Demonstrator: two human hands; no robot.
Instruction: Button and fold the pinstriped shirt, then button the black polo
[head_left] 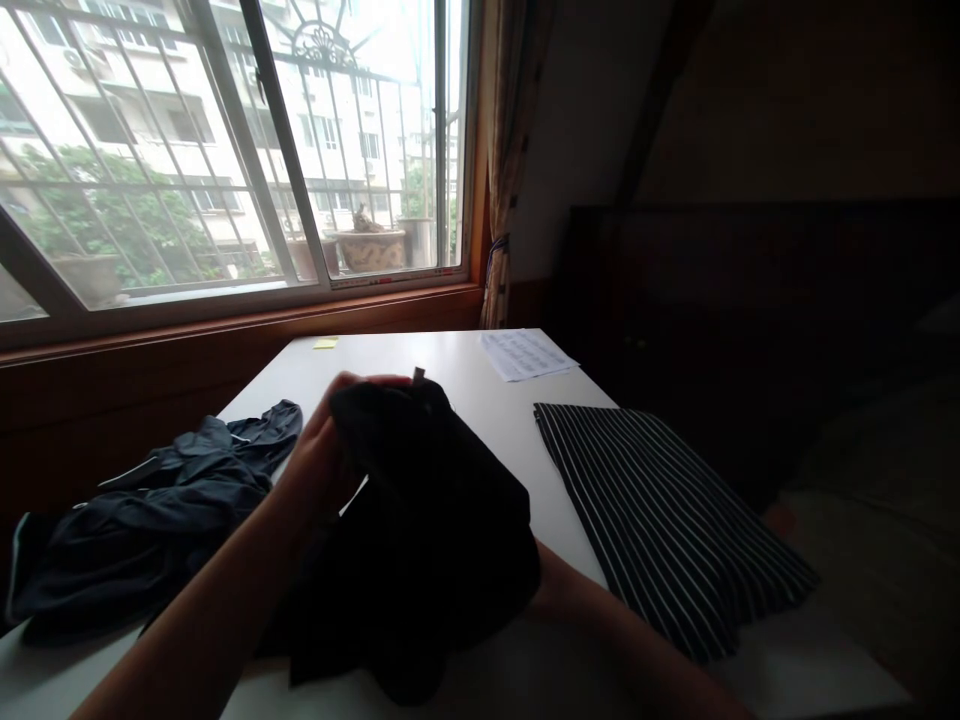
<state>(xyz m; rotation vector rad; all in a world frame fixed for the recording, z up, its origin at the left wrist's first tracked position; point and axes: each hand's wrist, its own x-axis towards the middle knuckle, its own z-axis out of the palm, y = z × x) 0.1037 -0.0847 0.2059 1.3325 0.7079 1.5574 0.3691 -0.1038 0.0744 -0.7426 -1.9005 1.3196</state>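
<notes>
A black garment [435, 510] is held up over the white table [420, 350], bunched, with its lower folds hanging to the tabletop. A small pale label stands up from its top edge. My left hand [330, 435] grips the garment's upper left edge, fingers closed around the cloth. From the right, my right hand [547, 580] reaches in behind or inside the fabric; only the wrist area shows, and its fingers are hidden.
A crumpled dark navy garment [172, 500] lies on the left. On the right is a folded black cloth with white stripes [667, 510]. Printed papers [525, 354] and a yellow sticky note [325, 343] lie toward the far edge, below a barred window [225, 150].
</notes>
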